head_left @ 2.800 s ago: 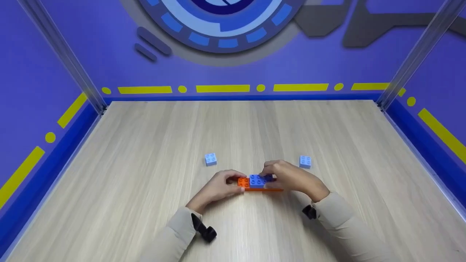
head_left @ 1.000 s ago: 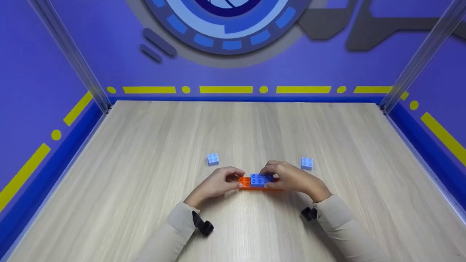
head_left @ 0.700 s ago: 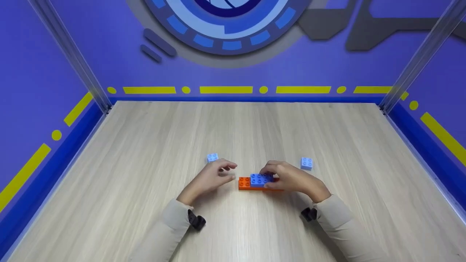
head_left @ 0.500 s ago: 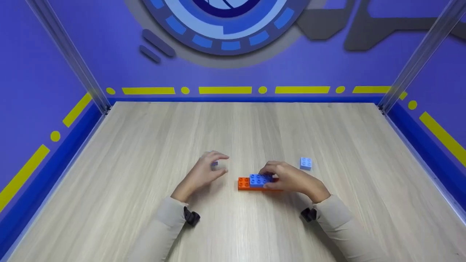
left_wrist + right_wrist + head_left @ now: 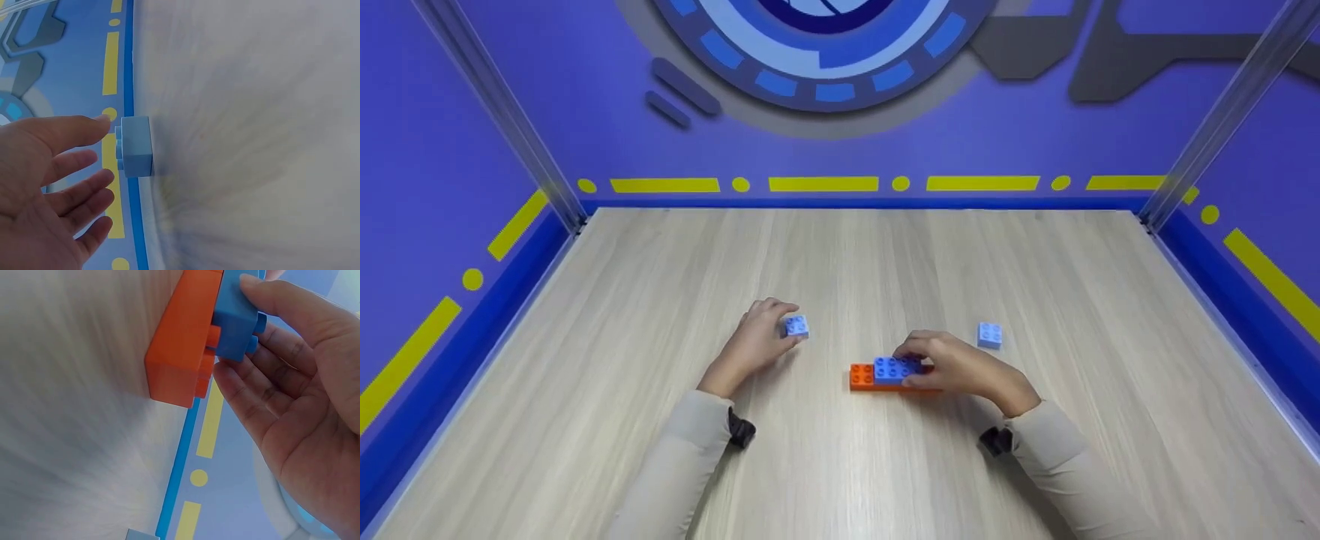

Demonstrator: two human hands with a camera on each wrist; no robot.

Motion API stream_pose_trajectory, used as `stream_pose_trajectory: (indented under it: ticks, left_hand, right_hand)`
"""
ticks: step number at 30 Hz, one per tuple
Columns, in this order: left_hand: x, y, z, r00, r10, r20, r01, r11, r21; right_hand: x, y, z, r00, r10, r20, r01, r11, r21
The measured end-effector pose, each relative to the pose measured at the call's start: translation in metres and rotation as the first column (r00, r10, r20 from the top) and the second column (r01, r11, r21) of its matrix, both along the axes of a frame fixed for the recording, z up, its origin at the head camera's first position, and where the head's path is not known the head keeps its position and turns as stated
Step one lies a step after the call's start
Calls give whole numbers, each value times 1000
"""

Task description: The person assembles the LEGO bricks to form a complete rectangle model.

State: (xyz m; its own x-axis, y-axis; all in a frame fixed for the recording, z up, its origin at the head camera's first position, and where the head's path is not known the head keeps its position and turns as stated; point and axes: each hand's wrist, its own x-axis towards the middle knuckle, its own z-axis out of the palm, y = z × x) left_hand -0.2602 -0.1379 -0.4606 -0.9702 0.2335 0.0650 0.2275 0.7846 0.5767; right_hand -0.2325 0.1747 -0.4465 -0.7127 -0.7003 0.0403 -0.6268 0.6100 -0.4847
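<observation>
My left hand [image 5: 751, 339] is spread around a small light-blue building brick [image 5: 798, 326] lying on the table. In the left wrist view its thumb and fingers reach towards the studded top of this brick [image 5: 136, 149], with a gap showing. A blue building brick [image 5: 889, 370] sits on top of a long orange building brick [image 5: 862, 375], whose studs show at its left end. My right hand [image 5: 960, 369] pinches the blue brick between thumb and fingers. In the right wrist view the thumb presses on one side of the blue brick [image 5: 233, 318], above the orange brick [image 5: 177, 354].
Behind the right hand lies another light-blue building brick [image 5: 990, 335]. The wooden table [image 5: 840, 262] is bounded at the back and sides by blue walls [image 5: 540, 90] with yellow markings. Metal posts [image 5: 502, 112] stand at the back corners.
My left hand has let go of the orange brick's left end and moved left and away from me to the light-blue brick. The right hand stays on the blue brick.
</observation>
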Motion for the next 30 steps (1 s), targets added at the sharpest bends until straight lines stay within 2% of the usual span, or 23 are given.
stream_pose_trajectory:
  ticks: [8,18,30]
  left_hand:
    - [-4,2,-1,999,-6,47,10,997,-81]
    - [-5,3,-5,999,-9,40,12,998,-66]
    - [-2,4,-4,998,-22,53,25,999,-47]
  right_hand:
    - [0,2,-1,1000,13,-13,-13,1000,-17]
    - [2,1,1,1000,-2,-5,2,1000,-1]
    - [1,1,-1,1000,9,-13,-9,1000,-19]
